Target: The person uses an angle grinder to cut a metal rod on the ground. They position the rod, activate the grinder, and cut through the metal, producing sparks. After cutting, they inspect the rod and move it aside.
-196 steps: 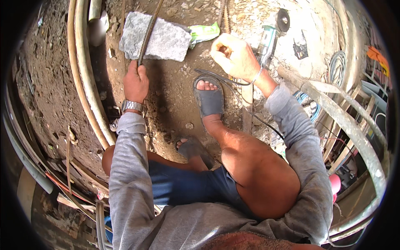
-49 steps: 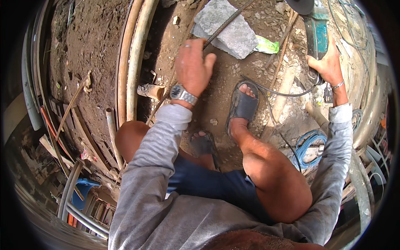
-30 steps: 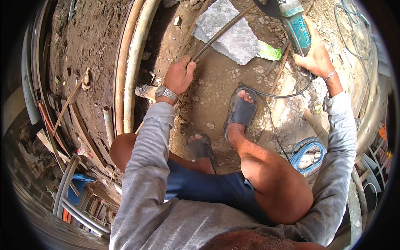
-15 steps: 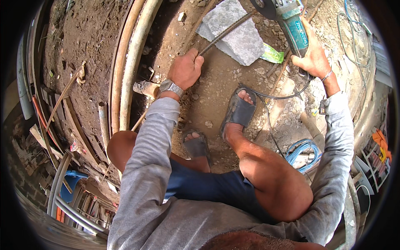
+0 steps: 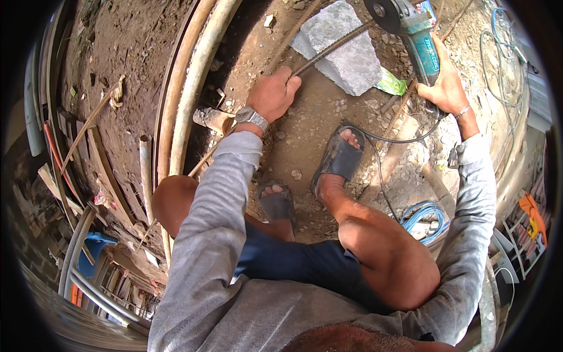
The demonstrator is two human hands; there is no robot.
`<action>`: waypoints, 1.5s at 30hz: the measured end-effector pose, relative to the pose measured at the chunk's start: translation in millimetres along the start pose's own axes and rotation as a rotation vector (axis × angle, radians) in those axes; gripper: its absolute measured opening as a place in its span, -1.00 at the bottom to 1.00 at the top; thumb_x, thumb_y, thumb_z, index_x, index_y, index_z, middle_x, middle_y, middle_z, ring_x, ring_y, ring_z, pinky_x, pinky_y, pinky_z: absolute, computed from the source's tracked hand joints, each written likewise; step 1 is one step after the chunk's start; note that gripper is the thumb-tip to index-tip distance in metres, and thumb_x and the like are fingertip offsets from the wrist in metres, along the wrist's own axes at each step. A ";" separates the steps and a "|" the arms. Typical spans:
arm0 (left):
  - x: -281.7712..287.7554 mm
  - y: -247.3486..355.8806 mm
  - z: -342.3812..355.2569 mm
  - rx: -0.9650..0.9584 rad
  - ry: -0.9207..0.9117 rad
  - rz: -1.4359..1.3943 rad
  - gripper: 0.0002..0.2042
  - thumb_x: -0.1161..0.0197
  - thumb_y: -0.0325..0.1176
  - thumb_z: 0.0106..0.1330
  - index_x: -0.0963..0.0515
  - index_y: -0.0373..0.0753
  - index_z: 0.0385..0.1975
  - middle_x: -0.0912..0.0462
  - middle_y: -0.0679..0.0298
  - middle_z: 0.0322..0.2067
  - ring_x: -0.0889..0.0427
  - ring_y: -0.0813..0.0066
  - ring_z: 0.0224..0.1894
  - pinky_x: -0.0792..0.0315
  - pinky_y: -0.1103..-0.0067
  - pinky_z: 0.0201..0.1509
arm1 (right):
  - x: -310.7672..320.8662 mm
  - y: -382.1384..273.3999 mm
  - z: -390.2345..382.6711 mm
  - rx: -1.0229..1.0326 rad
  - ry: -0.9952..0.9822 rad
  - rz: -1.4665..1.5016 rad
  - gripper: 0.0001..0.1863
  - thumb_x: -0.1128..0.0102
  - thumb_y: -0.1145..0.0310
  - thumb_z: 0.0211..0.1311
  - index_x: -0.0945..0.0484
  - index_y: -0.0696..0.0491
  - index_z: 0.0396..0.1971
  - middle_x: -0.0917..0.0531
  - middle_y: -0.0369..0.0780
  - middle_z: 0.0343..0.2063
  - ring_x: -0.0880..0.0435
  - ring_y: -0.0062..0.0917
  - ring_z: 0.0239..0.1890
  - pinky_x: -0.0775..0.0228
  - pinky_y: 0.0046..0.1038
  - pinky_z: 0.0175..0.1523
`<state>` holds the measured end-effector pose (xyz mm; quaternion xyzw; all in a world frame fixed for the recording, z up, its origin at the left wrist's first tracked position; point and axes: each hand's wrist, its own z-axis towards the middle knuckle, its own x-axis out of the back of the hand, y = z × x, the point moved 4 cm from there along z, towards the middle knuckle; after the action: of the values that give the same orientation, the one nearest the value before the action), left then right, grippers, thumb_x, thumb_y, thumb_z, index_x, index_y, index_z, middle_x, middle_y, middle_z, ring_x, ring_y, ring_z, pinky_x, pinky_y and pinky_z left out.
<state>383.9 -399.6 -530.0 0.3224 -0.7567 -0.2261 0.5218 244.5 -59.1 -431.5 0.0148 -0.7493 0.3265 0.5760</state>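
Observation:
My left hand [image 5: 272, 95] is closed round a thin ribbed steel rebar [image 5: 331, 48], which slants up and right across a flat grey stone slab [image 5: 346, 56]. In my right hand [image 5: 448, 88] is a teal angle grinder [image 5: 423, 51], held by its body with the fingers wrapped round it. The grinder's dark cutting disc [image 5: 384, 13] is at the far end of the rebar; whether they touch I cannot make out. A black power cord [image 5: 404, 139] curves from the grinder's rear toward my sandal. Part of the disc is cut off by the upper edge.
A green wrapper [image 5: 392, 82] lies beside the slab. Long pipes [image 5: 196, 88] run along the left, near a short piece of wood [image 5: 212, 121]. A coil of blue hose or cable [image 5: 425, 220] rests right of my knee. Rubble covers the ground around my sandals [image 5: 340, 154].
Both hands, the rebar, the grinder and the slab appear slightly farther right and lower in the picture, along with the surroundings. My grip on the rebar and the grinder is the same.

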 end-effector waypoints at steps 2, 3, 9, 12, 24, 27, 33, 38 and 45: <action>0.2 -1.4 -0.4 -0.003 -0.006 -0.013 -0.71 -0.11 -0.15 0.37 -0.45 -0.30 -0.38 -0.52 -0.13 -0.54 -0.55 -0.19 -0.44 -0.40 0.19 -0.37 | 0.7 -2.9 1.9 -0.034 -0.036 0.046 0.14 -0.32 0.36 -0.29 0.01 0.05 0.45 -0.40 0.06 0.24 -0.44 -0.14 0.27 -0.25 -0.31 0.35; 0.3 -2.0 -0.6 -0.005 -0.010 -0.020 -0.71 -0.11 -0.15 0.37 -0.45 -0.30 -0.39 -0.52 -0.13 -0.54 -0.55 -0.18 -0.44 -0.40 0.19 -0.37 | -0.3 -2.6 2.7 -0.035 -0.037 0.040 0.14 -0.33 0.36 -0.29 0.01 0.05 0.45 -0.40 0.06 0.25 -0.43 -0.14 0.27 -0.24 -0.32 0.35; 2.8 0.5 0.5 0.011 -0.025 -0.029 -0.67 -0.05 -0.11 0.37 -0.47 -0.31 -0.39 -0.52 -0.13 -0.55 -0.57 -0.14 -0.42 -0.41 0.20 -0.32 | -0.7 2.4 3.6 -0.015 -0.040 0.017 0.13 -0.34 0.35 -0.27 0.01 0.07 0.45 -0.38 0.06 0.26 -0.41 -0.17 0.30 -0.22 -0.34 0.37; 4.2 -3.9 0.9 -0.011 0.004 -0.076 -0.64 -0.01 -0.09 0.37 -0.51 -0.31 -0.40 -0.54 -0.11 -0.54 -0.57 -0.12 -0.43 -0.41 0.21 -0.30 | -3.7 3.1 3.9 -0.023 -0.045 0.046 0.13 -0.34 0.35 -0.27 0.00 0.10 0.44 -0.34 0.05 0.30 -0.37 -0.20 0.33 -0.18 -0.35 0.39; 5.1 -5.1 4.8 0.042 -0.069 -0.112 -0.62 -0.02 -0.06 0.34 -0.58 -0.28 -0.40 -0.63 -0.05 -0.49 -0.61 -0.10 -0.37 -0.46 0.17 -0.25 | 0.9 -5.9 4.3 -0.031 -0.081 0.073 0.08 -0.36 0.39 -0.17 -0.01 0.09 0.45 -0.33 -0.01 0.32 -0.37 -0.29 0.32 -0.17 -0.35 0.39; 7.0 -3.1 5.6 0.072 -0.122 -0.104 -0.63 -0.06 -0.05 0.33 -0.60 -0.28 -0.37 -0.65 -0.04 -0.46 -0.63 -0.08 -0.36 -0.46 0.16 -0.24 | 0.6 -3.9 4.4 -0.024 -0.077 0.053 0.11 -0.38 0.36 -0.21 -0.01 0.10 0.44 -0.34 0.02 0.30 -0.37 -0.25 0.32 -0.17 -0.36 0.39; 6.1 -3.8 4.0 0.062 -0.124 -0.057 -0.64 -0.15 -0.06 0.28 -0.63 -0.28 -0.32 -0.66 -0.05 -0.42 -0.64 -0.07 -0.33 -0.48 0.17 -0.21 | 1.3 -7.0 4.4 -0.039 -0.094 0.056 0.10 -0.34 0.38 -0.21 0.01 0.06 0.46 -0.37 0.03 0.28 -0.42 -0.24 0.29 -0.21 -0.35 0.36; 0.8 -7.4 2.5 -0.025 0.005 -0.057 -0.66 -0.20 -0.08 0.30 -0.54 -0.31 -0.42 -0.58 -0.07 -0.55 -0.57 -0.09 -0.48 -0.41 0.19 -0.37 | 1.7 -2.9 3.2 -0.045 -0.108 0.078 0.10 -0.33 0.38 -0.20 0.01 0.03 0.46 -0.37 0.02 0.28 -0.42 -0.23 0.29 -0.23 -0.33 0.35; -0.1 0.6 -7.4 -0.027 0.089 0.086 -0.72 -0.20 -0.10 0.30 -0.50 -0.22 -0.37 -0.61 -0.04 -0.54 -0.61 -0.11 -0.43 -0.45 0.12 -0.36 | -1.4 4.3 3.5 0.012 -0.093 0.053 0.10 -0.35 0.35 -0.22 0.00 0.06 0.45 -0.28 0.03 0.33 -0.33 -0.22 0.35 -0.16 -0.33 0.40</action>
<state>390.7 -399.2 -527.1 0.2923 -0.7428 -0.1990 0.5686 240.2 -57.9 -435.1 0.0136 -0.7733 0.3452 0.5316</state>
